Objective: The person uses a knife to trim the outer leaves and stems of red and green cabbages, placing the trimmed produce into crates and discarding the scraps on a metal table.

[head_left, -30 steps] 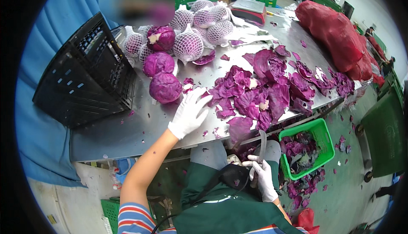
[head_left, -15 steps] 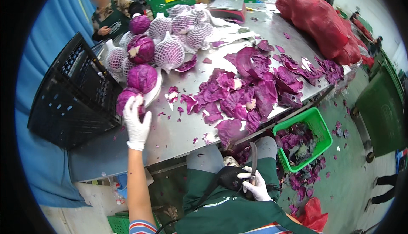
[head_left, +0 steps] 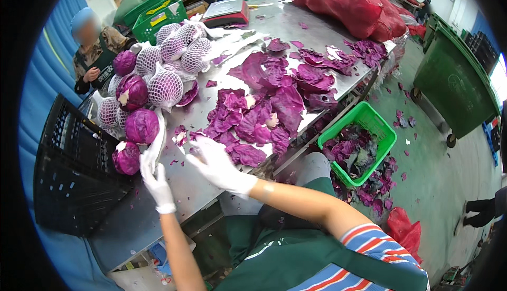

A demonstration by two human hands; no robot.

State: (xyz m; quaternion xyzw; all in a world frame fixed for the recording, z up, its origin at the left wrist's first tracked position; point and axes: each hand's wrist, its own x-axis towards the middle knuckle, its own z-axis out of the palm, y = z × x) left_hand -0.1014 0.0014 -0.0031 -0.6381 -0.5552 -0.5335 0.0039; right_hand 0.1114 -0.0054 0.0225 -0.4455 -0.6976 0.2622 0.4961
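My gloved left hand [head_left: 156,184] is at the lower end of a white foam net sleeve [head_left: 157,144], its fingertips closed on it. Right beside them is a trimmed red cabbage [head_left: 127,158], with a second bare cabbage [head_left: 141,126] just beyond it. My gloved right hand [head_left: 216,165] reaches in from the right with fingers apart, holding nothing, over the near edge of a pile of loose purple leaves [head_left: 256,119]. Farther back are another bare cabbage [head_left: 132,92] and several cabbages in white foam nets [head_left: 165,86].
A black plastic crate [head_left: 74,177] stands left of the cabbages on the metal table [head_left: 198,188]. A scale [head_left: 226,12] and red mesh sacks [head_left: 335,3] are at the back. A green basket of leaves [head_left: 388,142] is beside my leg. A co-worker [head_left: 95,53] stands far left.
My left hand has left the near cabbage for the foam net sleeve. My right hand, which held a knife by my lap, has come up over the table without it. The view has shifted rightward.
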